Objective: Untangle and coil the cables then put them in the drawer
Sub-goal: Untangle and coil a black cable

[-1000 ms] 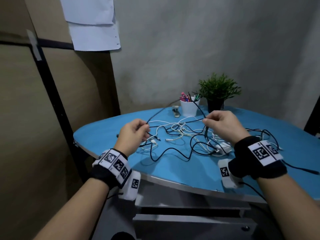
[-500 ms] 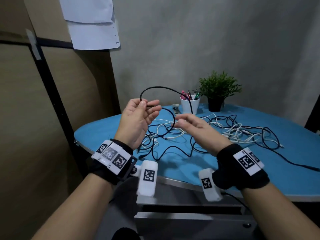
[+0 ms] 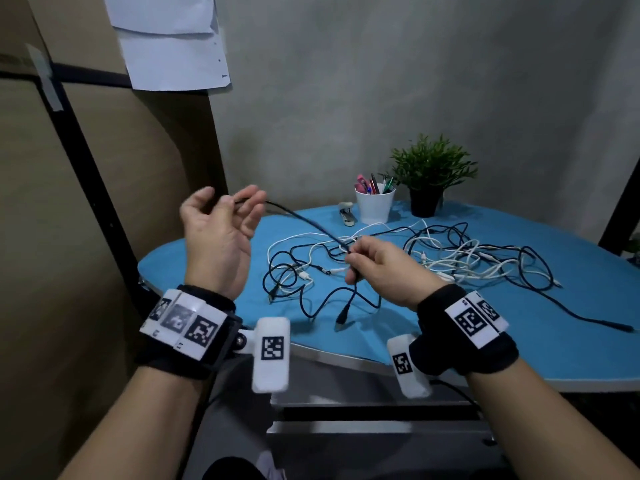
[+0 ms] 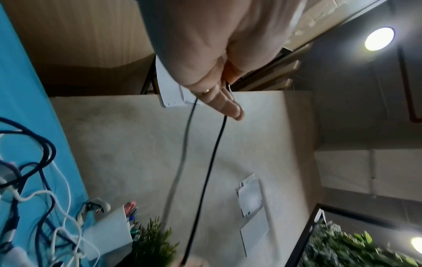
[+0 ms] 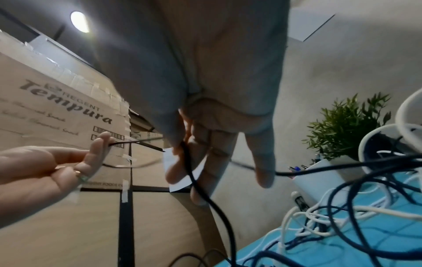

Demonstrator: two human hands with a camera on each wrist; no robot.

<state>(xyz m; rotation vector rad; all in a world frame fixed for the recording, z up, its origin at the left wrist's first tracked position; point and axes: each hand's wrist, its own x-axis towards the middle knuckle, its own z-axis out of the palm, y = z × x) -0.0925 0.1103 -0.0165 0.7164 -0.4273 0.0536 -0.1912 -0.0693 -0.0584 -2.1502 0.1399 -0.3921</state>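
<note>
While the two forearms reach in from the near edge of the head view, each wearing a black wristband with printed markers, the right hand (image 3: 384, 271) hovers just above the blue table (image 3: 519, 341), knuckles up, with thumb and forefinger pinching a black cable (image 3: 304, 221). Below that pinch the cable's short tail hangs down, and its plug (image 3: 343, 315) dangles close over the tabletop near the front rim. From the pinch the cable runs up and leftward through the air to the left hand (image 3: 218, 233), which is raised beyond the table's left end, palm turned toward the person, fingers loosely spread and only slightly bent. The cable is caught at the left fingers (image 5: 98, 144); the right wrist view shows it passing between them, though exactly how tightly it is gripped cannot be told. The left wrist view shows two strands of the same cable (image 4: 205, 180) dropping away from the fingertips.

Behind the right hand, a tangle of black and white cables (image 3: 443, 258) sprawls across the middle of the table, one black lead trailing off to the right. Farther back, near the wall, stand a white cup of pens (image 3: 374, 206) and just beside it a small green plant in a black pot (image 3: 429, 181), with a stapler (image 3: 346, 213) lying left of the cup. Sheets of paper (image 3: 173, 43) hang on the wall above.
</note>
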